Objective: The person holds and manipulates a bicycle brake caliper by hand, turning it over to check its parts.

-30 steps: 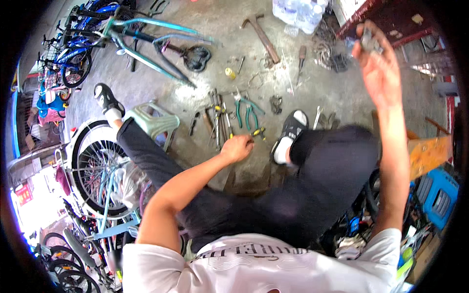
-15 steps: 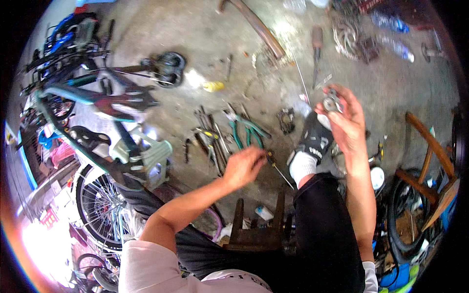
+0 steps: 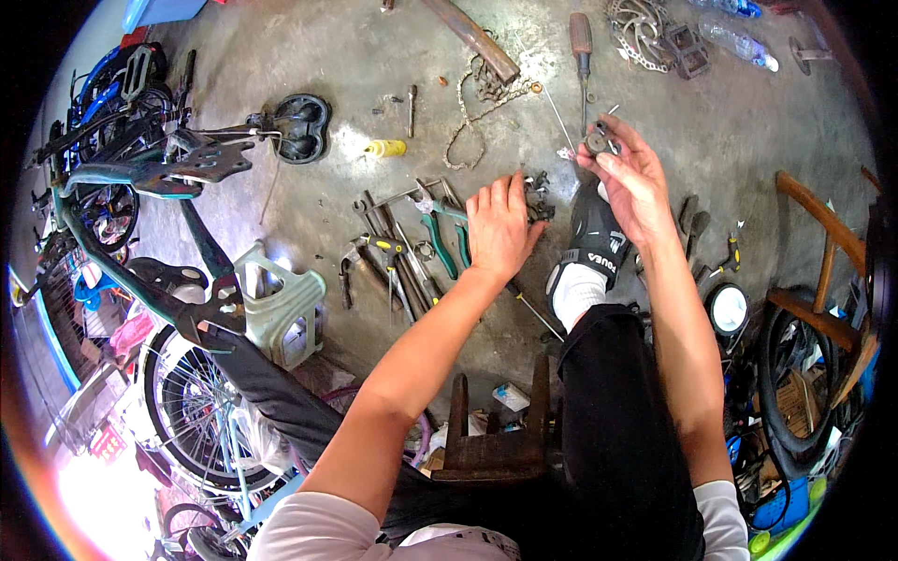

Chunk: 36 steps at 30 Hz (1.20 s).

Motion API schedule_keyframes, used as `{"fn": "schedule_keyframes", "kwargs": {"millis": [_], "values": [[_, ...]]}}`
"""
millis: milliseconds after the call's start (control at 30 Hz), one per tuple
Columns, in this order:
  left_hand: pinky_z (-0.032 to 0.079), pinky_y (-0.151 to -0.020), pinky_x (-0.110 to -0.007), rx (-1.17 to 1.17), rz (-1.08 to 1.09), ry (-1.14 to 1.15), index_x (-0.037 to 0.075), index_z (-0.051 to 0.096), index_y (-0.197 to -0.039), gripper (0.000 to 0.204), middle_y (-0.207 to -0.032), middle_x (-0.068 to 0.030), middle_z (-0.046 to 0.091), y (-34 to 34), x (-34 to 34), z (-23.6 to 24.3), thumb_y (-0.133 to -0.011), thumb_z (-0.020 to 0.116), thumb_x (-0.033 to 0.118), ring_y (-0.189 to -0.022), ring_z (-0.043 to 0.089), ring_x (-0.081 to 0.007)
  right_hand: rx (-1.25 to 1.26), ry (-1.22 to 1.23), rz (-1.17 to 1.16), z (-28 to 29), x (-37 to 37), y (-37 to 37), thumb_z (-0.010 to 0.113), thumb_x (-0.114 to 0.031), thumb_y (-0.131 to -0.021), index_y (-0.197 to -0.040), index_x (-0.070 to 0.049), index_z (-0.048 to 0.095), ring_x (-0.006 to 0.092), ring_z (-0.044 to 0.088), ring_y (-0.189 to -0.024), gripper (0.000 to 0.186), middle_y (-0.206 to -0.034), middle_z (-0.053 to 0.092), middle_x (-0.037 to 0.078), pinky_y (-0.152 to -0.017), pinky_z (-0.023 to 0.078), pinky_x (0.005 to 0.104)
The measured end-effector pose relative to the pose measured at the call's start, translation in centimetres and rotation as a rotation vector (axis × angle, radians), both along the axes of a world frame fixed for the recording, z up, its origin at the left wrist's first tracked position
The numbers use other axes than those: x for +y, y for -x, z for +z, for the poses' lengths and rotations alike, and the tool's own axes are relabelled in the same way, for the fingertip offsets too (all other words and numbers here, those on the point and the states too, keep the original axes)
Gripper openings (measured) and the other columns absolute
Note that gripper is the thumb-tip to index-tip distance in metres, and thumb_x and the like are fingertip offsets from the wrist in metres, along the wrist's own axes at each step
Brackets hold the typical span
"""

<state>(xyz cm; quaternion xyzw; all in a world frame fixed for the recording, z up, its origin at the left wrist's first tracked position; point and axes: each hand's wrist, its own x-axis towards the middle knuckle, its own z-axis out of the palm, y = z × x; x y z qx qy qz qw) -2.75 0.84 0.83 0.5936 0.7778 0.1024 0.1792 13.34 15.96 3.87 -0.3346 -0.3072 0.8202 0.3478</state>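
My right hand (image 3: 639,184) pinches a small grey metal part (image 3: 599,140) with a rounded body; its exact kind cannot be made out. It is held above the sandal on my foot. Fingers stretched forward and thumb apart, my left hand (image 3: 499,229) is open above the floor tools and holds nothing. Partly under it lie green-handled pliers (image 3: 431,243). Just beyond its fingertips sits a small dark part (image 3: 540,194), partly covered. A thin screwdriver (image 3: 541,313) lies near my left wrist, and a yellow-and-black hammer (image 3: 385,245) rests among several tools further left.
A bicycle frame (image 3: 122,262) and a pale plastic stool (image 3: 290,313) stand on the left. Beyond my hands lie a chain (image 3: 465,131), a large screwdriver (image 3: 582,56), a yellow bottle (image 3: 384,148) and brake discs (image 3: 641,37). A wooden stool (image 3: 828,271) and tyres (image 3: 795,402) are at right.
My left hand has moved forward and right, over the pliers, and its fingers have stretched out. My right hand has shifted forward and slightly left with the metal part still held.
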Motion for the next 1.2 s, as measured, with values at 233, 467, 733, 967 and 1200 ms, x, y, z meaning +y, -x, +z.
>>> {"fn": "schedule_keyframes", "kwargs": {"millis": [233,467,733,967,1200], "values": [[0.04,-0.102,-0.047,0.036,-0.035,-0.042,-0.004,0.041,-0.148,0.103,-0.136,-0.0195,0.052,-0.6,0.3,-0.4,-0.067,0.091,0.035,-0.121,0.053,-0.0363,-0.026,0.002,0.006,-0.4,1.0,-1.1,0.071,-0.006,-0.093,-0.144,0.004,0.05,0.0285,0.064,-0.116,0.056,-0.132,0.059,0.014,-0.106,0.051,0.0427],[0.04,-0.103,-0.049,-0.016,-0.042,-0.034,-0.006,0.033,-0.152,0.105,-0.141,-0.0228,0.047,-1.0,0.2,-1.4,-0.069,0.09,0.026,-0.123,0.051,-0.0399,-0.017,-0.002,-0.041,-1.2,0.9,-1.9,0.069,-0.004,-0.093,-0.143,0.007,0.05,0.0288,0.066,-0.115,0.054,-0.133,0.057,0.015,-0.103,0.053,0.0409],[0.041,-0.101,-0.049,-0.033,-0.031,-0.117,-0.006,0.036,-0.15,0.1,-0.139,-0.0237,0.05,-0.7,2.7,-2.0,-0.071,0.088,0.026,-0.123,0.052,-0.0397,-0.047,0.003,-0.025,-1.8,1.1,-1.7,0.069,-0.002,-0.093,-0.143,0.007,0.05,0.0298,0.066,-0.115,0.054,-0.134,0.056,0.016,-0.104,0.053,0.0405],[0.042,-0.101,-0.049,0.027,-0.057,-0.135,-0.003,0.043,-0.146,0.092,-0.14,-0.0199,0.053,0.1,7.9,-2.1,-0.072,0.088,0.029,-0.123,0.052,-0.0389,-0.102,-0.035,-0.02,-1.7,2.0,-1.2,0.069,-0.001,-0.093,-0.141,0.008,0.052,0.0301,0.067,-0.116,0.052,-0.138,0.054,0.017,-0.104,0.054,0.0395],[0.042,-0.102,-0.049,0.036,-0.087,-0.098,-0.001,0.042,-0.149,0.095,-0.143,-0.02,0.05,0.1,10.3,-2.1,-0.073,0.087,0.032,-0.126,0.051,-0.0385,-0.085,-0.01,-0.034,-2.3,3.0,-0.3,0.069,-0.001,-0.093,-0.141,0.009,0.052,0.0278,0.067,-0.114,0.052,-0.132,0.06,0.017,-0.103,0.055,0.0378]]}}
